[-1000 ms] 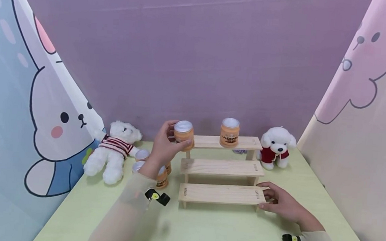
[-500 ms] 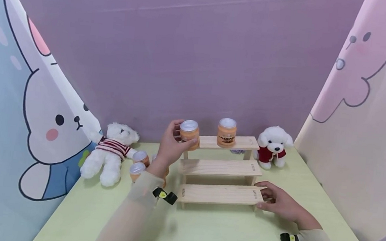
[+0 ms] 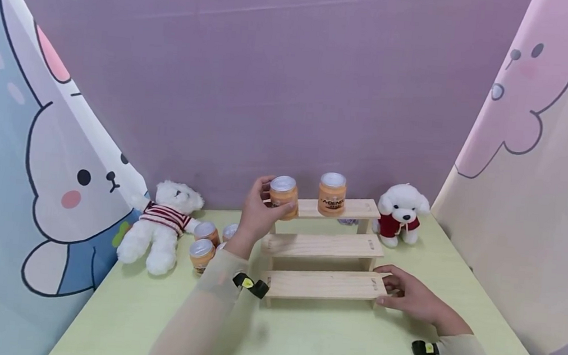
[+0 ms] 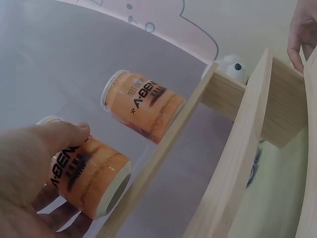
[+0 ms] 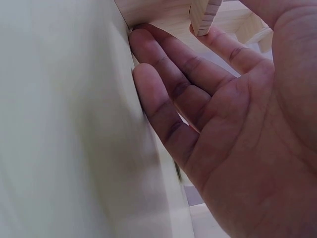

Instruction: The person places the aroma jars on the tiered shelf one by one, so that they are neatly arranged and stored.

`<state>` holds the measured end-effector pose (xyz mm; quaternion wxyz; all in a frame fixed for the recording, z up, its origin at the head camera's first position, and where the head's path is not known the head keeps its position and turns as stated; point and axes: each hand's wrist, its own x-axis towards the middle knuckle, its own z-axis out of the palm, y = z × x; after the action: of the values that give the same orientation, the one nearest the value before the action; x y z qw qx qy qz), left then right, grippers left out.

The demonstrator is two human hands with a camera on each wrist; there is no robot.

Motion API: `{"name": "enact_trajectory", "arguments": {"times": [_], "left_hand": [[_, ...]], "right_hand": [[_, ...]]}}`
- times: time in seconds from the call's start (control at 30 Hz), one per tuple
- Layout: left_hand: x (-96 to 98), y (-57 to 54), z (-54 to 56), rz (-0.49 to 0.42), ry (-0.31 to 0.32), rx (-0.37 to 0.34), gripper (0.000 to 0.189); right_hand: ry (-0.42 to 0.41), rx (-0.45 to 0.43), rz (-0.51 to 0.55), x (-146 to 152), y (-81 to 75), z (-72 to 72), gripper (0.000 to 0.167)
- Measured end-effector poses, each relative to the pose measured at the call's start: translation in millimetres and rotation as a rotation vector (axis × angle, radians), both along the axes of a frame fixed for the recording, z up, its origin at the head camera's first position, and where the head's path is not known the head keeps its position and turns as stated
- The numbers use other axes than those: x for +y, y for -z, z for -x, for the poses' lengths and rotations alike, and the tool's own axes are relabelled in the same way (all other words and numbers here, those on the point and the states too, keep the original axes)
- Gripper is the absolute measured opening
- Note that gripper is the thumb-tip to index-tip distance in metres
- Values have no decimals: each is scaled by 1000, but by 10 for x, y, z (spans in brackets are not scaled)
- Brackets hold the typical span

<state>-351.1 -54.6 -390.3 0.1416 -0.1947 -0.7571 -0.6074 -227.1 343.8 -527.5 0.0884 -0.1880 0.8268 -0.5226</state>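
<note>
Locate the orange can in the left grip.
In the head view, the held can is near the middle, at the left end of the wooden rack's top shelf, left of the other orange can.

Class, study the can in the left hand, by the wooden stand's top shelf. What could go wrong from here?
The held can might clip the top shelf and tip. It might knock the standing can beside it. The right hand, at the bottom shelf, might jolt the stand.

Left to right: toy bear (image 3: 164, 220), clustered cans (image 3: 201, 256), rack (image 3: 325, 285), toy dog (image 3: 395, 227); can (image 3: 332, 196) on top tier (image 3: 362, 208).
</note>
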Motion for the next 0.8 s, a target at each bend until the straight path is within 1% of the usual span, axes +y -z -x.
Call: {"name": "enact_trajectory", "arguments": {"times": [0.17, 0.33, 0.43, 0.57, 0.7, 0.8], "left_hand": [[46, -17, 7, 3, -5, 5, 72], [92, -23, 29, 5, -10, -11, 72], [118, -9, 56, 12, -19, -13, 74], [146, 19, 88, 7, -16, -14, 75], [152, 21, 91, 35, 4, -12, 74], [130, 0, 73, 81, 47, -26, 75]], "right_hand": [[-13, -14, 16, 1, -1, -8, 64], [-14, -6, 14, -10, -4, 0, 63], [-10, -5, 9, -14, -11, 0, 62], [-13, 0, 2, -11, -14, -1, 62], [-25, 5, 11, -11, -13, 1, 63], [-39, 10, 20, -11, -8, 2, 63]]}}
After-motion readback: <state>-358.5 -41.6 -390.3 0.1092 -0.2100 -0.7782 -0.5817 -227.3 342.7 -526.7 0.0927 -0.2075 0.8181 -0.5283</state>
